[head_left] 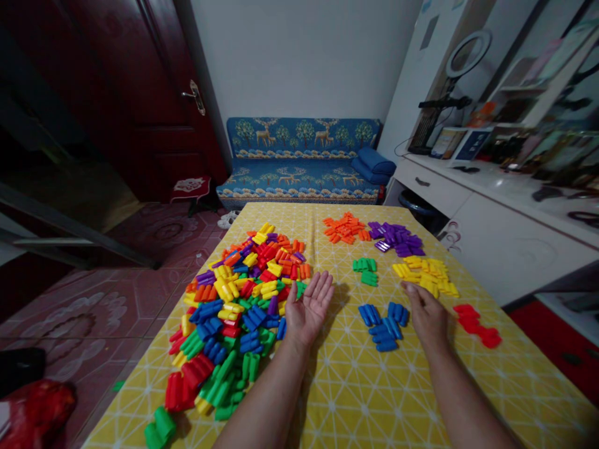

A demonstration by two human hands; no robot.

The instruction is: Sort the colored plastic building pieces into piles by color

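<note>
My left hand is open, palm up, with fingers stretched out and no block on the palm. It is beside the right edge of a mixed heap of plastic building blocks shaped like joined tubes, in several colours. Between the blue blocks and the red blocks is my right hand, its thumb and fingers closed together. Anything inside that pinch is hidden. Just beyond its fingertips lie yellow blocks. Green blocks form a small group farther left.
Orange blocks and purple blocks lie in piles at the table's far side. A yellow patterned cloth covers the table. Behind it stands a blue sofa; a white dresser is on the right, a dark red door on the left.
</note>
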